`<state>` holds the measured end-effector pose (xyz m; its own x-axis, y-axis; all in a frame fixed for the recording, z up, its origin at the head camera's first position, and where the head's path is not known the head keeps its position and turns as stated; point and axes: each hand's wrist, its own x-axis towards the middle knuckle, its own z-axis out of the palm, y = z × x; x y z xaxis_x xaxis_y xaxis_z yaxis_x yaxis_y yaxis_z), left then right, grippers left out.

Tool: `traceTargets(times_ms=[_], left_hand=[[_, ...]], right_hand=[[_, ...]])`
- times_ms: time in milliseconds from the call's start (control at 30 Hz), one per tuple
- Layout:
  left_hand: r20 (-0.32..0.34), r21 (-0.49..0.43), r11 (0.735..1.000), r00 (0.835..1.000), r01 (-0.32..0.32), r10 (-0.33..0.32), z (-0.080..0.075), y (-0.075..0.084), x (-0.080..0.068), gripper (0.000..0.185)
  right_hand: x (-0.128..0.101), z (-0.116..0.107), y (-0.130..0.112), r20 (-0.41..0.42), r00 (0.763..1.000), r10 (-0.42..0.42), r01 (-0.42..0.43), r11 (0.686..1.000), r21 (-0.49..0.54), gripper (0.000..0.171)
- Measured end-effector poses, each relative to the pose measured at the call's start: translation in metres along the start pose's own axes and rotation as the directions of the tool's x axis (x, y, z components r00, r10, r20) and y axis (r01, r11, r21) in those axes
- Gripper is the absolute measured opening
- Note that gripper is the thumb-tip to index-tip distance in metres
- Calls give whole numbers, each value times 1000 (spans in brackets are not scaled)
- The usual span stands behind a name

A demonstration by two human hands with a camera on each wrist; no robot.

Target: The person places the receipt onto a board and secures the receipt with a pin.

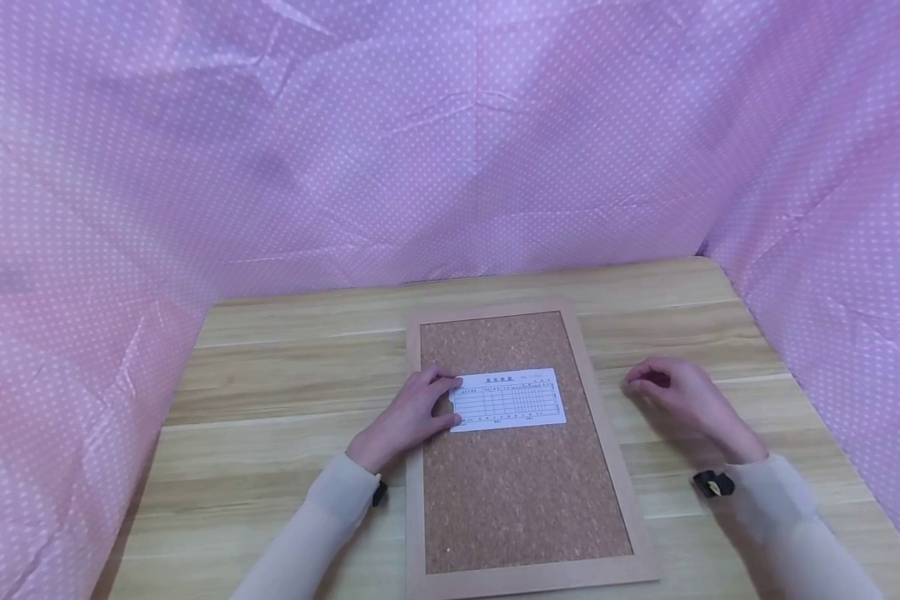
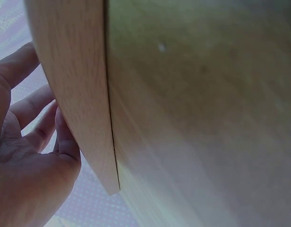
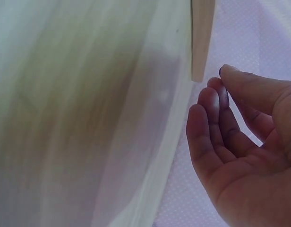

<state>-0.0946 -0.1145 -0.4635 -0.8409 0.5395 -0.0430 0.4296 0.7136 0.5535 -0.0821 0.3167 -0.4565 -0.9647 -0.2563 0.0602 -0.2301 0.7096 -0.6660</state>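
A white printed form (image 1: 506,400) with a ruled grid lies flat on a cork board (image 1: 521,492). My left hand (image 1: 412,412) reaches over the board's left side, its thumb and index finger apart, their tips pressing the form's left end near the two corners. Seen in the left wrist view, the other fingers lie partly hidden behind the wooden frame (image 2: 79,71). To the right of the board, my right hand (image 1: 678,392) hovers over the table with loosely curved fingers and the thumb close to the index fingertip. Nothing can be made out between those tips.
The board lies on a pale wood-grain table (image 1: 270,417), its near end close to the table's front. Pink dotted cloth (image 1: 450,167) hangs behind the table and on both sides. Bare table surface shows left and right of the board.
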Motion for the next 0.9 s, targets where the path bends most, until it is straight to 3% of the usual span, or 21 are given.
traceTargets(times_ms=[233,567,900], left_hand=[[-2,-7,1000,1000,-7,7,-1,0,-1,56],[-1,-4,1000,1000,3,-3,-1,2,-1,55],[9,4,1000,1000,16,-16,-1,1,-1,55]], right_hand=[[1,4,-12,-1,1000,6,-6,1000,16,12],[4,11,-28,-74,993,-91,92,996,17,13],[9,12,-46,-93,992,-91,95,994,44,12]])
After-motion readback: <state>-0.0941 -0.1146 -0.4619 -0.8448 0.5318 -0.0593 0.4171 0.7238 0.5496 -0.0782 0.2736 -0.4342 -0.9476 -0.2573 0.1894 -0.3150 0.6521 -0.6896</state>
